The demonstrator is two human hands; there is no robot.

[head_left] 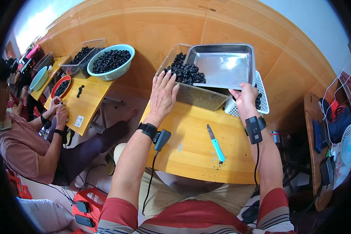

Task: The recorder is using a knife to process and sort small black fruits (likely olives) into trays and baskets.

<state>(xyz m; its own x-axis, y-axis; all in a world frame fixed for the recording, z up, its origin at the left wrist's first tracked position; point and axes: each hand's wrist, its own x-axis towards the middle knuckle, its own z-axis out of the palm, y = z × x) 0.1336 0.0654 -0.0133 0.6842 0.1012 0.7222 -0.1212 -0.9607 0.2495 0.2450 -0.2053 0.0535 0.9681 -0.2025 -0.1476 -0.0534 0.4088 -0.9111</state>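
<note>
My right hand (245, 98) grips the near right edge of a shallow rectangular metal tray (222, 66), which rests over a clear plastic bin (204, 97). No pieces lie in the tray. Small black ring-like pieces (187, 74) are heaped in the bin's left part, against the tray's left side. My left hand (162, 95) lies at the bin's near left rim with fingers outstretched, fingertips at the heap; it grips nothing. Beneath the tray's right side stands a white perforated basket (263, 95) with some black pieces. A knife (215, 144) with a turquoise handle lies on the yellow table.
Dark crumbs (219, 163) lie on the table (175, 148) beside the knife handle. At left, a co-worker (31, 148) sits at another yellow table with a pale green basin (115, 74) of black pieces. Cables and a fan (348, 144) are on the right.
</note>
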